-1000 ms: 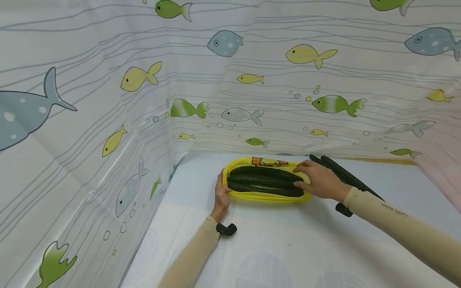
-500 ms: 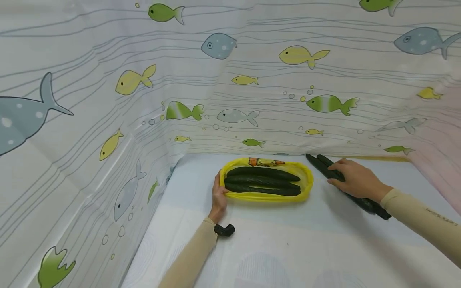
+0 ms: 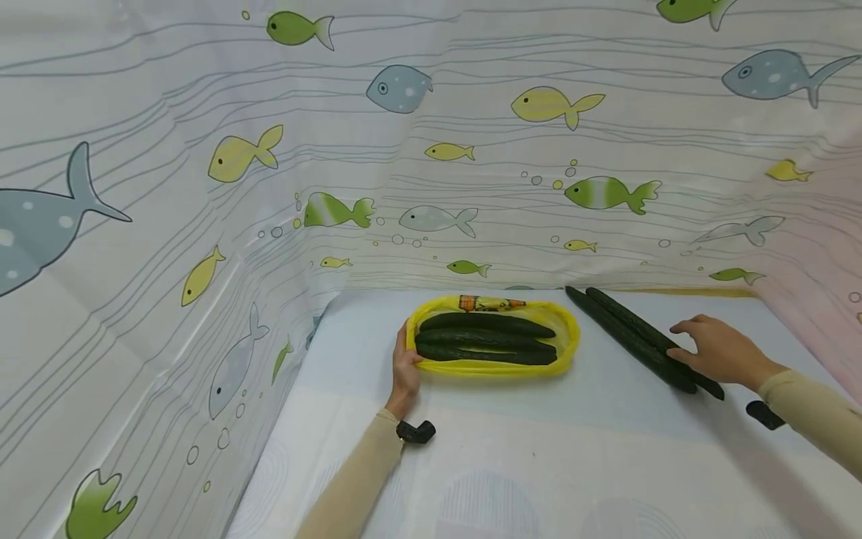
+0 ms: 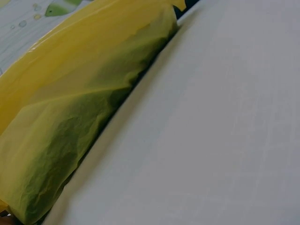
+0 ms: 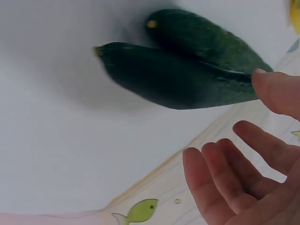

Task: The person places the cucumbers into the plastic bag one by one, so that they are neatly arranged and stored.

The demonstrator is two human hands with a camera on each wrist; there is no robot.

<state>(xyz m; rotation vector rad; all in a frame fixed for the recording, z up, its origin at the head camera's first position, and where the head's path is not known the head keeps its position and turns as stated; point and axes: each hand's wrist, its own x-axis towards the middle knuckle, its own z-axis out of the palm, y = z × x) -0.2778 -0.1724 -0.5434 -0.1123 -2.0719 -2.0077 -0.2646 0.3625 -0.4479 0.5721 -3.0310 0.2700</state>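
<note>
A yellow plastic bag (image 3: 498,370) lies with its mouth spread into a long oval in the head view. Several dark green cucumbers (image 3: 486,339) lie side by side inside it. My left hand (image 3: 406,370) grips the bag's left end; in the left wrist view only the bag's side (image 4: 79,122) shows clearly. To the right of the bag, two more cucumbers (image 3: 629,333) lie together, slanting toward the near right. My right hand (image 3: 723,348) hovers beside their near half, fingers spread apart from the thumb and holding nothing. Whether its thumb (image 5: 276,93) touches a cucumber, I cannot tell.
The white table (image 3: 539,449) carries a faint pattern. A sheet printed with fish (image 3: 498,172) hangs along the back and left side. Pink fabric (image 3: 821,247) borders the right side. Orange printing (image 3: 491,303) marks the bag's far rim.
My right hand has left the bag's right end and moved right, over the two loose cucumbers and along to their near end. My left hand keeps its hold on the bag.
</note>
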